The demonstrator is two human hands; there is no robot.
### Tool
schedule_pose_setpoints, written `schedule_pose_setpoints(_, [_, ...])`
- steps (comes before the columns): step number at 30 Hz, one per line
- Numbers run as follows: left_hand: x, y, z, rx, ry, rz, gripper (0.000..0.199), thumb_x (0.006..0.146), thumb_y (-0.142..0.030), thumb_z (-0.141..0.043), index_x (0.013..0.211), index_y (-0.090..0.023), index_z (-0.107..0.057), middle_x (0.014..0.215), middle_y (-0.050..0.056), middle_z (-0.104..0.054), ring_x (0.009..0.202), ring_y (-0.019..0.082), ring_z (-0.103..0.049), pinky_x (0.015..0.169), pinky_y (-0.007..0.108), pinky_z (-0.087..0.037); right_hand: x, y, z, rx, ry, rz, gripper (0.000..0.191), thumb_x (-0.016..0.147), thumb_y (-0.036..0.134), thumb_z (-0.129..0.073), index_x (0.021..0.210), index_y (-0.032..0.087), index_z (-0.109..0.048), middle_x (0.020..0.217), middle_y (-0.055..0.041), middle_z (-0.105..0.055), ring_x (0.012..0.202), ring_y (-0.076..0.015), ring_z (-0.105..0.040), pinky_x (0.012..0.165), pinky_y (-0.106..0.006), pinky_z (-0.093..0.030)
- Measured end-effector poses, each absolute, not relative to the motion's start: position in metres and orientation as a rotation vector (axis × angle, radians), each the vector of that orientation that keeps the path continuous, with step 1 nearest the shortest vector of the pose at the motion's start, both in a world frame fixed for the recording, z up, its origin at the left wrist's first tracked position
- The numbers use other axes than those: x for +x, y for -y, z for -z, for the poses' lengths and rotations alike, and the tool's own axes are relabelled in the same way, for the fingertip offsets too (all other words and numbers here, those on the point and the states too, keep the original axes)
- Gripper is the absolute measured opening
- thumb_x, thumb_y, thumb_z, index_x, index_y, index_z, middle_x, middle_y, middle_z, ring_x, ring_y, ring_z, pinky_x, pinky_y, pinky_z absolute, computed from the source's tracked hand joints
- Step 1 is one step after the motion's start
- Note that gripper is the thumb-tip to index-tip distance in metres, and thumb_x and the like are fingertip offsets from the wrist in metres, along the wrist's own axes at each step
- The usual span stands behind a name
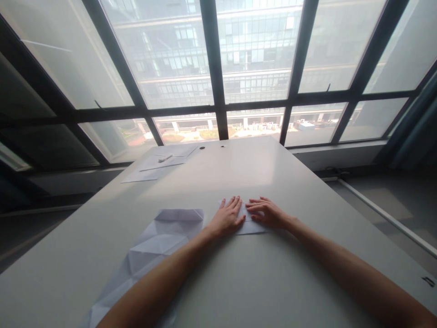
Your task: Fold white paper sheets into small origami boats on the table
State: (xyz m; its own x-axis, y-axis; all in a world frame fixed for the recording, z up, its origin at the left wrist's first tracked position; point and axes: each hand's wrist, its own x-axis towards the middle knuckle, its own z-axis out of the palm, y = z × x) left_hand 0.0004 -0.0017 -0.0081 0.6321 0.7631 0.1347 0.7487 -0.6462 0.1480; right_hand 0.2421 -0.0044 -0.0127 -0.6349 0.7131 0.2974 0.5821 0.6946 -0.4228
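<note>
A small folded sheet of white paper [251, 228] lies flat on the white table, under both hands. My left hand [228, 216] rests on its left part, palm down with the fingers stretched out. My right hand [268, 213] touches its right side, fingers apart and slightly bent. Both hands hide much of the paper, so its full shape does not show. Left of it, partly beneath my left forearm, lies a larger creased sheet of paper [164, 237] with a pattern of triangular folds.
The white table [307, 255] reaches to a large window with dark frames [218, 68]. Several flat sheets of paper [146, 175] lie at its far left, with a small white object [165, 158] on them. A round dark hole [202, 147] marks the far end.
</note>
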Motion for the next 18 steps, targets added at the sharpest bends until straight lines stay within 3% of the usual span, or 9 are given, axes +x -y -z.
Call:
schedule_pose_setpoints(6, [-0.001, -0.003, 0.010, 2.630, -1.509, -0.387, 0.052, 0.101, -0.044, -0.039, 0.147, -0.019, -0.045, 0.157, 0.012, -0.039, 0.147, 0.033, -0.031, 0.118, 0.060, -0.022, 0.246, 0.004, 0.012, -1.018, 2.464, -0.363, 0.027, 0.094, 0.029, -0.059, 0.119, 0.036, -0.068, 0.135, -0.0006, -0.064, 0.138, -0.0255, -0.047, 0.115, -0.058, -0.025])
schedule_pose_setpoints(11, [-0.002, -0.008, 0.013, 2.474, -1.743, -0.541, 0.061, 0.096, -0.031, -0.048, 0.151, -0.009, -0.036, 0.155, 0.020, -0.039, 0.145, 0.034, -0.034, 0.118, 0.051, -0.027, 0.260, -0.002, 0.011, -1.035, 2.457, -0.324, 0.026, 0.094, 0.027, -0.058, 0.116, 0.034, -0.069, 0.133, -0.0007, -0.065, 0.138, -0.0254, -0.046, 0.116, -0.059, -0.023])
schedule_pose_setpoints(18, [-0.006, -0.013, 0.025, 2.389, -1.748, -0.694, 0.073, 0.093, -0.033, -0.054, 0.154, -0.009, -0.025, 0.150, 0.024, -0.042, 0.144, 0.038, -0.033, 0.117, 0.053, -0.026, 0.267, -0.007, 0.013, -1.070, 2.451, -0.328, 0.028, 0.098, 0.024, -0.050, 0.117, 0.034, -0.069, 0.136, -0.0020, -0.064, 0.138, -0.0252, -0.047, 0.115, -0.058, -0.028])
